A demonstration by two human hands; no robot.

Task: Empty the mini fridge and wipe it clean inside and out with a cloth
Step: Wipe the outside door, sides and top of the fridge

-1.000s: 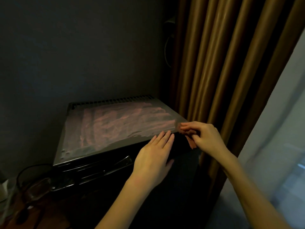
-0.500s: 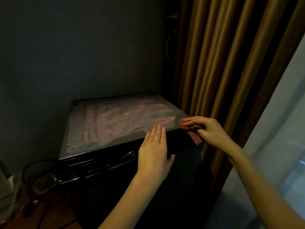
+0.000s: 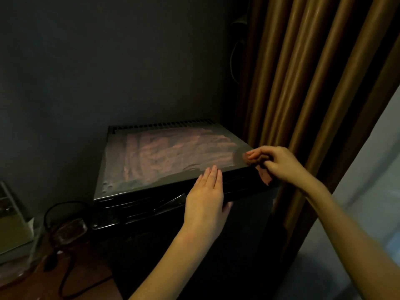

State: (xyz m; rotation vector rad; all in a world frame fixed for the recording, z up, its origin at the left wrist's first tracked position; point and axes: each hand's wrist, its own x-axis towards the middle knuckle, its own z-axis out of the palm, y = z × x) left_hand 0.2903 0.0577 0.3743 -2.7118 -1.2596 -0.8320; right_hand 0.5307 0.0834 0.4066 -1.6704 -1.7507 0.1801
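Note:
A black mini fridge [image 3: 164, 204] stands in a dim corner, its door closed. Its grey top [image 3: 168, 156] shows pinkish wipe streaks and has a vent row along the back edge. My left hand [image 3: 205, 200] lies flat with straight fingers against the upper front edge of the fridge, fingertips reaching the top. My right hand [image 3: 277, 161] pinches a small pinkish cloth [image 3: 263, 175] at the front right corner of the top; part of the cloth hangs down over the corner.
Brown curtains [image 3: 313, 83] hang close against the fridge's right side. A dark wall [image 3: 108, 61] stands behind. At lower left a black cable [image 3: 65, 263] loops over a wooden surface, beside a glass object [image 3: 69, 232] and a pale box [image 3: 10, 226].
My right hand with the cloth has stayed at the front right corner, shifting slightly along it. My left hand has slid a little and straightened on the front edge. The view rose slightly.

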